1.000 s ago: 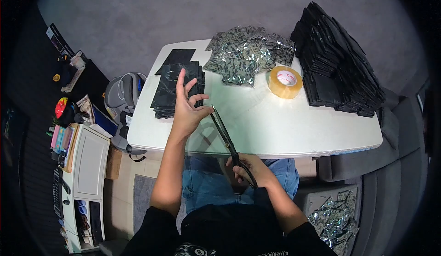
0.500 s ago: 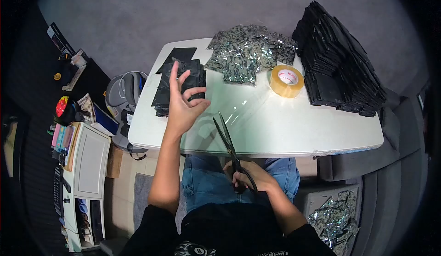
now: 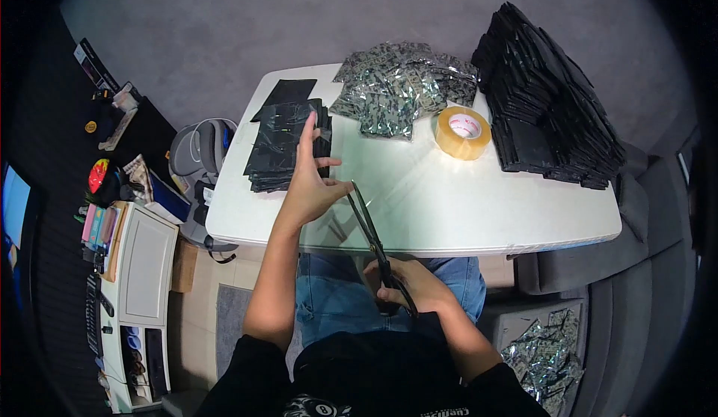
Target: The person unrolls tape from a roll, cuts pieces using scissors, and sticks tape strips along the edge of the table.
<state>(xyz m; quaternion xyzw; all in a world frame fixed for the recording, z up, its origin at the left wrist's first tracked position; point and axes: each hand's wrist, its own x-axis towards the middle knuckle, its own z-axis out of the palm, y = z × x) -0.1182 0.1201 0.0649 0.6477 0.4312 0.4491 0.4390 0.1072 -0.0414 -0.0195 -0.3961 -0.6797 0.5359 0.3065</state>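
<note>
My right hand (image 3: 419, 286) grips black-handled scissors (image 3: 372, 234) just in front of the table edge. Their blades are slightly parted and point up and away, over the table. My left hand (image 3: 313, 192) is raised over the table's left part, thumb and a finger pinched together close to the scissor tips, the other fingers stretched out. What the pinch holds, if anything, is too hard to see; a faint clear sheen shows around it. Beyond that hand lies a stack of flat black packets (image 3: 280, 148).
A roll of clear tape (image 3: 463, 133) lies on the white table (image 3: 523, 215). Behind it is a heap of shiny patterned packets (image 3: 400, 92). A tall black stack (image 3: 546, 110) fills the right side. More shiny packets (image 3: 546, 361) lie low at right, beside a grey sofa (image 3: 636, 267).
My left hand has moved right and slightly toward me, bringing its pinched fingertips to the scissor tips. The right hand and scissors have stayed nearly still.
</note>
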